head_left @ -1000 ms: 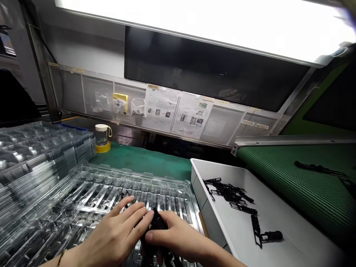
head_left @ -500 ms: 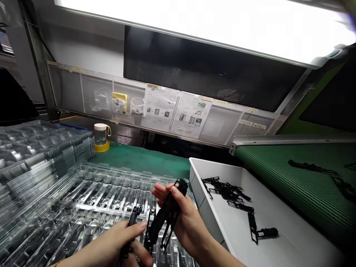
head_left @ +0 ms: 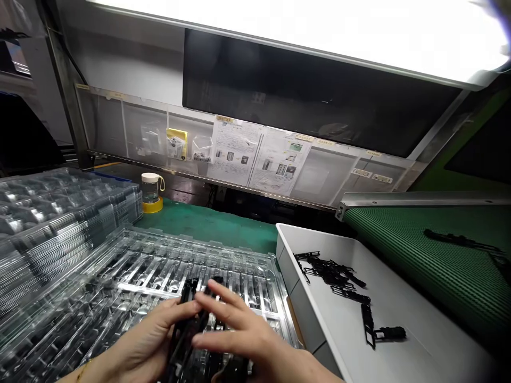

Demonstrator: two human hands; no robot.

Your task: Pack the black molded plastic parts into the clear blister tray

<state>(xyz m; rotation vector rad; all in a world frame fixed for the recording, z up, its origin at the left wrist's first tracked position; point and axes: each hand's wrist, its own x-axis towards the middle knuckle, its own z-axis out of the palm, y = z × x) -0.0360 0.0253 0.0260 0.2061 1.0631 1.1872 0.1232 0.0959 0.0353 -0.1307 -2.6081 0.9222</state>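
Left hand [head_left: 149, 340] clasps slender black plastic parts [head_left: 188, 291] aimed at the clear plastic tray's [head_left: 207, 244] far edge; my right hand [head_left: 249, 332] spreads over them, grip unclear.

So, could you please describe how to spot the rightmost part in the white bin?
Find the green belt at right, then the white bin just left of it. Inside, go past the pile toward the viewer. The black part lies crosswise, its thick end farther right than any bin neighbour.

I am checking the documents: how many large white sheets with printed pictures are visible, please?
2: a white printed paper sheet near centre, and another white printed sheet just right of it. More could be hidden.
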